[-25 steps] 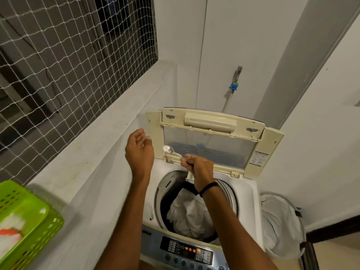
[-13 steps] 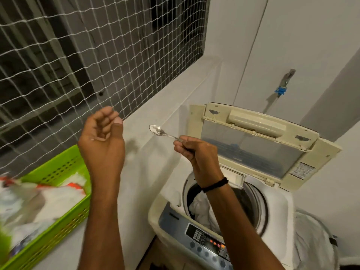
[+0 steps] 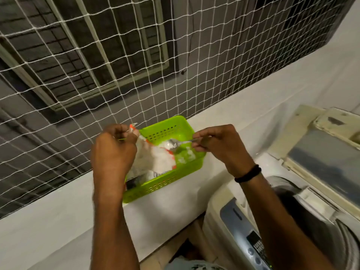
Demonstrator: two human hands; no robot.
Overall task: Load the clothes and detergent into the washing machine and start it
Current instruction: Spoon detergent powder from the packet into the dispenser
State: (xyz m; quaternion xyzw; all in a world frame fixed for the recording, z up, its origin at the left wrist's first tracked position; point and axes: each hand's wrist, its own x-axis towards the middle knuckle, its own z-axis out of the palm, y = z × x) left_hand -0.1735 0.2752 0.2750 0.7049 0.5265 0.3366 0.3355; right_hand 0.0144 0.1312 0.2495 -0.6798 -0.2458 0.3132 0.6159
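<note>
A green plastic basket [image 3: 183, 171] sits on the white ledge and holds a white detergent bag [image 3: 153, 159] with orange trim. My left hand [image 3: 114, 151] pinches the bag's top edge and lifts it. My right hand [image 3: 218, 146] grips the handle of a metal spoon [image 3: 174, 146], whose bowl is over the bag's mouth. The cream top-loading washing machine [image 3: 224, 195] stands at the lower right with its lid [image 3: 319, 145] raised. Its drum is mostly hidden behind my right forearm.
A white rope net [image 3: 116, 65] covers the opening above the ledge [image 3: 58, 221], just behind the basket. The machine's control panel [image 3: 251, 238] is at the bottom right. A gap lies between the ledge and the machine.
The view has swung left from the machine to the ledge. My left hand has taken hold of the detergent bag, and my right hand has brought the spoon down to the bag.
</note>
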